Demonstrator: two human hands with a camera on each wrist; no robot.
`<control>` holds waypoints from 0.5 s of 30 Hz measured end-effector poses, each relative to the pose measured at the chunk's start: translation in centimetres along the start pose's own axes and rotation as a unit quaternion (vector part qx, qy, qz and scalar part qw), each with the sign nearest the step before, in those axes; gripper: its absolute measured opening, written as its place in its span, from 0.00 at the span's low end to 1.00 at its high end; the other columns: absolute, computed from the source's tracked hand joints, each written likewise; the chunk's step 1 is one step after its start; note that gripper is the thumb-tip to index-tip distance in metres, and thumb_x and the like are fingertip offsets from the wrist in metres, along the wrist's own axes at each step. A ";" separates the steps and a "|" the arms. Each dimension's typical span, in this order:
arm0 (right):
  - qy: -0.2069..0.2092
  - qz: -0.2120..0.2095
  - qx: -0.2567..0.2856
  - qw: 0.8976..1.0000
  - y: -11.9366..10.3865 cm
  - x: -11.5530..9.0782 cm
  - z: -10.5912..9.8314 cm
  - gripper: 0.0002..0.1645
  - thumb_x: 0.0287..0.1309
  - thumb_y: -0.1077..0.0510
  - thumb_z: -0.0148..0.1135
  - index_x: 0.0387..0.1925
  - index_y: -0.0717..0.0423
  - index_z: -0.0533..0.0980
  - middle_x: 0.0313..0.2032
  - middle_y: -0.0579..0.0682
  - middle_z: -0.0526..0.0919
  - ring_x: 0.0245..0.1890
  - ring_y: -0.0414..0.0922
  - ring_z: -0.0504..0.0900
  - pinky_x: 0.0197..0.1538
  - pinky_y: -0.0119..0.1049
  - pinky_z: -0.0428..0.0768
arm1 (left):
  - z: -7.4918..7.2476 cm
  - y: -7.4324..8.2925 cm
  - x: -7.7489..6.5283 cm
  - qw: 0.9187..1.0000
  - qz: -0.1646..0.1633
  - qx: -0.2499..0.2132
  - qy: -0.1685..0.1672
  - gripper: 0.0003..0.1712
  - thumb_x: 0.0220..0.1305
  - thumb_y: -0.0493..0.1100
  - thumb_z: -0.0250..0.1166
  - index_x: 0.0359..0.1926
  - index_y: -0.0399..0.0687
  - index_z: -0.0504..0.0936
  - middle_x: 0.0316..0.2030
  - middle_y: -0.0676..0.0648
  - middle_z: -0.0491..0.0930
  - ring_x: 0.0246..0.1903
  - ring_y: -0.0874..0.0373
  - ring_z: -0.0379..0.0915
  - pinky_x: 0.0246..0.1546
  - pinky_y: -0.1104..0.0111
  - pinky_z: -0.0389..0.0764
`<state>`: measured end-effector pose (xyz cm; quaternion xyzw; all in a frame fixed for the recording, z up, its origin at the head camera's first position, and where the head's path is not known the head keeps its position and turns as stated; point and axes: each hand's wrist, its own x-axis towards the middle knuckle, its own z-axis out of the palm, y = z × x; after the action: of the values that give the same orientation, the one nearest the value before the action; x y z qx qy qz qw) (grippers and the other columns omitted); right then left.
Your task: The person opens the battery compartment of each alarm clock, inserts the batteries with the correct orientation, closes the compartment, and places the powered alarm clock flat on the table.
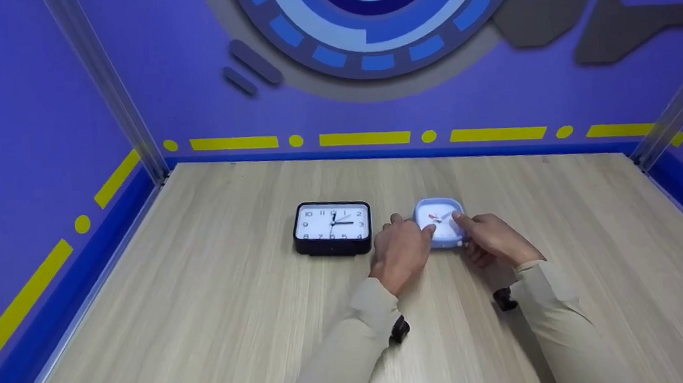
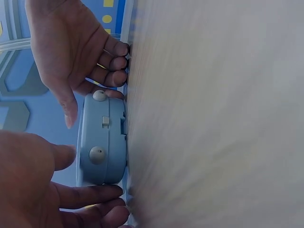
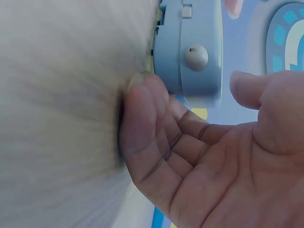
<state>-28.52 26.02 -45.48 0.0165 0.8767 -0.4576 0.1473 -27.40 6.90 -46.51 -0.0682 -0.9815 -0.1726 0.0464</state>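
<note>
A small light-blue alarm clock (image 1: pixel 444 233) lies face up on the table between both hands. My left hand (image 1: pixel 401 250) is at its left side, fingers extended along the casing and thumb over the face edge. At the opposite side is my right hand (image 1: pixel 497 239), its fingers loosely bent by the casing. Both thumbs appear slightly off the face in the left wrist view. That view also shows two round feet and a small switch on the blue casing (image 2: pixel 102 137). A black rectangular clock (image 1: pixel 332 223) lies to the left, close to my left hand.
The wooden table (image 1: pixel 236 319) meets a blue-purple back wall (image 1: pixel 191 112) and side walls with yellow markings. Metal posts (image 1: pixel 124 98) stand at the corners. Dark wrist-worn devices (image 1: pixel 399 330) sit under the sleeves.
</note>
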 end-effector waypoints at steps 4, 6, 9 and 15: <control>0.000 0.007 0.000 1.000 0.1 0.0 0.1 0.34 0.82 0.36 0.47 0.36 0.65 0.73 0.22 0.50 0.76 0.22 0.43 0.78 0.28 0.37 0.80 | 0.0 -0.3 -0.2 1.000 0.006 -0.014 -0.006 0.32 0.79 0.65 0.56 0.45 0.41 0.90 0.46 0.42 0.81 0.42 0.49 0.82 0.39 0.58 0.82; 0.004 0.009 -0.002 1.000 0.2 0.0 0.1 0.35 0.81 0.35 0.47 0.36 0.64 0.73 0.22 0.50 0.76 0.22 0.43 0.78 0.28 0.38 0.80 | 0.0 -0.4 -0.2 1.000 0.007 -0.017 -0.003 0.33 0.79 0.65 0.57 0.44 0.40 0.90 0.45 0.42 0.81 0.41 0.49 0.82 0.39 0.58 0.82; 0.005 0.002 -0.001 1.000 0.2 0.0 0.2 0.36 0.81 0.34 0.47 0.36 0.65 0.74 0.22 0.50 0.77 0.21 0.43 0.78 0.28 0.38 0.80 | 0.1 -0.4 -0.2 1.000 0.009 -0.015 0.001 0.33 0.78 0.65 0.57 0.43 0.40 0.91 0.46 0.42 0.82 0.42 0.48 0.83 0.39 0.57 0.82; 0.010 -0.006 0.005 1.000 0.2 0.0 0.2 0.35 0.81 0.36 0.49 0.36 0.66 0.74 0.21 0.50 0.76 0.20 0.42 0.77 0.26 0.38 0.79 | 0.1 -0.4 -0.2 1.000 0.015 -0.015 -0.001 0.33 0.78 0.65 0.58 0.42 0.40 0.91 0.45 0.41 0.82 0.42 0.48 0.83 0.38 0.57 0.82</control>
<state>-28.41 25.97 -45.76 0.0162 0.8757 -0.4630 0.1359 -27.31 6.58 -46.78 -0.0839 -0.9777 -0.1868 0.0470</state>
